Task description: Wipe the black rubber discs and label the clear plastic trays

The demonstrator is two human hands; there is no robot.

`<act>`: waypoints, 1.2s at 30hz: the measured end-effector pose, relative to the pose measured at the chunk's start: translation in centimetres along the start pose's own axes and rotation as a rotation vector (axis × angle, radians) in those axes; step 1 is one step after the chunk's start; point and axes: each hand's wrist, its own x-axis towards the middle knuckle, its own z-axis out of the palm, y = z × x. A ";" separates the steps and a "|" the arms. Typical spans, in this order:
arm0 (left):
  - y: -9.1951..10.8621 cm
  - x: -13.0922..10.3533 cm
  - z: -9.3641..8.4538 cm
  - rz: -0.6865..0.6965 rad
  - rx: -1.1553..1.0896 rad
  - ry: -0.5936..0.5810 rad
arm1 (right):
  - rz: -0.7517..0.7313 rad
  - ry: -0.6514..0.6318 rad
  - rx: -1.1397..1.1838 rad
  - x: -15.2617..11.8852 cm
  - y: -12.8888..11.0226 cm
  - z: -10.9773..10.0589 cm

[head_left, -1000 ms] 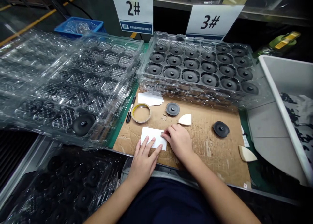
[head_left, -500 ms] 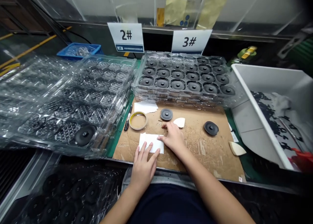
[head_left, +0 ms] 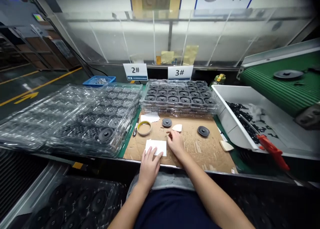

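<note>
My left hand [head_left: 150, 165] lies with its fingers spread on the lower edge of a small white paper stack [head_left: 157, 146] on the cardboard. To the right of the paper, my right hand [head_left: 176, 144] has its fingers curled and thumb and fingertips close together; whatever is between them is too small to make out. Just beyond those fingertips is a cream wedge-shaped sponge [head_left: 177, 127]. A dark round part with a central stub [head_left: 166, 122] lies behind it to the left, and another dark part [head_left: 203, 131] sits to the right.
A tape roll [head_left: 144, 128], a black pen [head_left: 135, 129] and more white paper [head_left: 150, 117] lie on the cardboard's left. Filled clear trays [head_left: 178, 110] stand behind, other clear trays [head_left: 120, 115] at left. A white bin [head_left: 222, 117] and red-handled tool [head_left: 272, 150] are at right.
The view has tilted up, showing more of the background and a green conveyor. My right hand has drawn away from the paper's edge; my left hand stays on the paper.
</note>
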 end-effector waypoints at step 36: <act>3.0 3.8 -4.4 -0.839 -1.478 0.217 | 0.256 -0.270 0.946 -3.3 -2.2 -4.4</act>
